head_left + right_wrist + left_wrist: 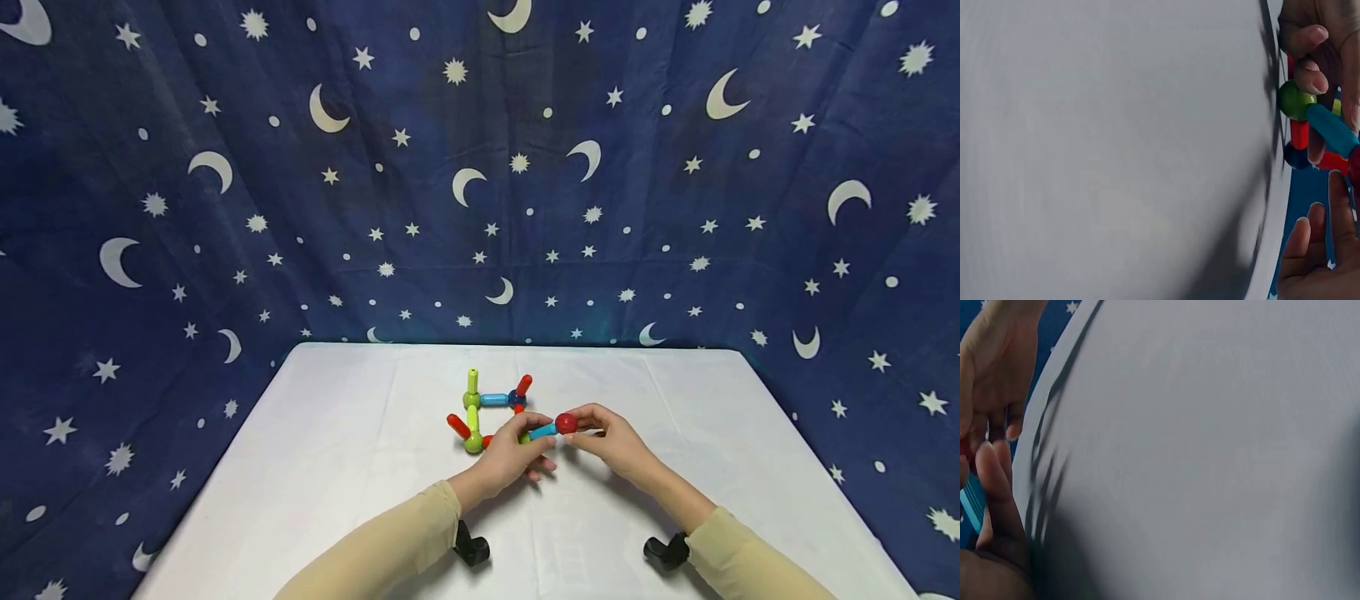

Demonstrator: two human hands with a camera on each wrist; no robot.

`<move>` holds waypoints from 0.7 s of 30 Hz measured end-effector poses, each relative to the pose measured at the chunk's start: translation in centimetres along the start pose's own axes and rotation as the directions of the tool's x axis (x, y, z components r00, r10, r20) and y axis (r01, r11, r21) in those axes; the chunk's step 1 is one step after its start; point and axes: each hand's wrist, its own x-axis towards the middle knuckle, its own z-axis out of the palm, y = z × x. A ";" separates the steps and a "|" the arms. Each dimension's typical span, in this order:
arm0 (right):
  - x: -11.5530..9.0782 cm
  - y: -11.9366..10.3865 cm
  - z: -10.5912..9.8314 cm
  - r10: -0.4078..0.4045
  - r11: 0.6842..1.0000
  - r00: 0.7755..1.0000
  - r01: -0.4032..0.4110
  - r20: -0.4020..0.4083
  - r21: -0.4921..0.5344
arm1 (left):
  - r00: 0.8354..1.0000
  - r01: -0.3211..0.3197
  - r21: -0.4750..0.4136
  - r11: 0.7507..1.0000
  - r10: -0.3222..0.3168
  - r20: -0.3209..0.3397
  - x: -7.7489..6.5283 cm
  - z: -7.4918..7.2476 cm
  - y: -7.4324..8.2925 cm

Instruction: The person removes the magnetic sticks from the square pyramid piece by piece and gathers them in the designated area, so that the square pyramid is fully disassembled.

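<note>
A ball-and-stick toy frame of green balls, a dark blue ball and short sticks stands over the white table. My left hand grips the frame's near right corner, by a green ball with a light blue stick. On that stick's far end is a red ball. My right hand pinches the red ball between thumb and fingers; its other fingers are fairly straight. In the left wrist view, the light blue stick shows beside the left fingers.
The white-covered table stretches around the frame. Behind it hangs a dark blue cloth with moons and stars. Red sticks and a green stick project from the frame's corners. Black wrist mounts hang below both wrists.
</note>
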 end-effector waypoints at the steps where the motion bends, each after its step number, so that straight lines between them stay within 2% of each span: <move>1: 0.0 0.0 0.3 -0.003 1.000 1.000 0.003 0.016 0.006 | 1.000 -0.001 0.008 1.000 0.001 0.006 0.0 -0.4 0.0; 5: 0.2 0.1 1.5 0.014 0.999 0.999 -0.015 0.052 0.031 | 1.000 0.001 0.052 0.999 -0.002 0.019 -0.2 -1.6 0.0; 9: 0.6 0.0 2.6 0.070 0.995 0.996 -0.073 0.053 0.071 | 1.000 -0.001 0.106 0.994 0.000 0.010 -0.5 -2.6 0.1; 15: 0.9 -0.4 3.1 0.121 0.980 0.991 -0.128 0.057 0.154 | 1.000 -0.017 0.159 0.987 0.020 -0.018 -0.6 -3.2 0.4; 21: 1.0 -0.7 3.5 0.106 0.972 0.993 -0.115 0.056 0.205 | 0.998 -0.015 0.150 0.989 0.024 -0.056 -0.4 -3.4 0.1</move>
